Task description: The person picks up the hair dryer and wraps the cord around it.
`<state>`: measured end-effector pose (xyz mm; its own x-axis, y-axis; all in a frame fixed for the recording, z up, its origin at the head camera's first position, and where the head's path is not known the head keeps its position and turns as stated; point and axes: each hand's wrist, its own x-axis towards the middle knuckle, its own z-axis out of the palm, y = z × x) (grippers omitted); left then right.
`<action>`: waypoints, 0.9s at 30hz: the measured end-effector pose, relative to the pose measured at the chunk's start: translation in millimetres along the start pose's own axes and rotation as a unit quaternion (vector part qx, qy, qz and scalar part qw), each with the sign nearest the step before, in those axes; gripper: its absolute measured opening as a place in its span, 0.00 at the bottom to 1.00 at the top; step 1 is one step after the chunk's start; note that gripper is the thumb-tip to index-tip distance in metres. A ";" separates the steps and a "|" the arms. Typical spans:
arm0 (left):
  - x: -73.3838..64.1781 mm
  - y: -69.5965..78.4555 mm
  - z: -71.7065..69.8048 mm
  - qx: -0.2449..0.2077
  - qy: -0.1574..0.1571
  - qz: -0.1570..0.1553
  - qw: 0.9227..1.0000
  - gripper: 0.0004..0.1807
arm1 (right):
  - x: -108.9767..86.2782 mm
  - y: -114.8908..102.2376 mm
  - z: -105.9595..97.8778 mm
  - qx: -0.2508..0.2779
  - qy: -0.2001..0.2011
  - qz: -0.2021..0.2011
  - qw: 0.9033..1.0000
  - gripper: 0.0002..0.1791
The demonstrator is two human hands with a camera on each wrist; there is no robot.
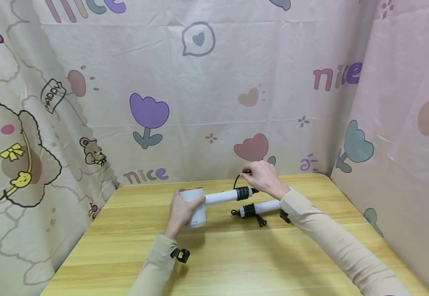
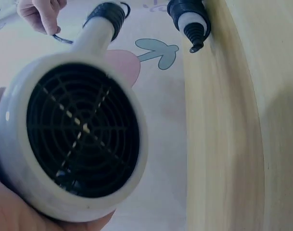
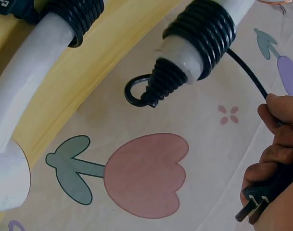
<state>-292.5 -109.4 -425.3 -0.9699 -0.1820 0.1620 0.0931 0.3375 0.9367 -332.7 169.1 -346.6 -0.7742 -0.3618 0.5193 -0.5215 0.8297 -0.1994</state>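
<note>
A white hair dryer [image 1: 219, 198] is raised above the table, its handle pointing right and its black cord [image 3: 199, 38] wound round the handle's end. My left hand [image 1: 181, 209] grips it by the barrel. The dark round grille [image 2: 83, 130] faces the left wrist camera. A free length of cord runs from the coil to my right hand [image 1: 264, 176], where thumb and forefinger pinch it. The two-pin plug [image 3: 267, 190] sits within the curled fingers of that hand, prongs outward. Below my right forearm lies a second white hair dryer [image 1: 267, 206], partly hidden, with its cord also coiled.
The second dryer's plug [image 1: 261, 221] rests on the wooden table [image 1: 229, 263] beside its coil. A printed curtain [image 1: 207, 94] hangs behind the table's back edge and along both sides. A black wrist camera [image 1: 181, 255] is strapped to the left sleeve.
</note>
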 end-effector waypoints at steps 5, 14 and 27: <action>-2.8 2.0 2.0 0.013 0.060 0.031 0.998 0.50 | -4.3 -8.0 1.6 0.011 0.010 -0.004 1.000 0.08; -1.4 -1.2 0.6 -0.070 0.148 0.034 0.986 0.49 | -10.9 -21.4 9.4 0.070 -0.024 -0.015 0.997 0.15; 7.4 -2.1 -8.5 -0.252 0.112 -0.069 0.959 0.40 | -32.6 -21.8 14.5 0.149 -0.110 -0.046 0.982 0.21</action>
<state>-298.0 -119.4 -423.4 -0.9132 -0.4061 0.0352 0.1186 -0.1821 0.9761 -301.2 156.6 -371.3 -0.7599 -0.5400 0.3618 -0.6499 0.6389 -0.4116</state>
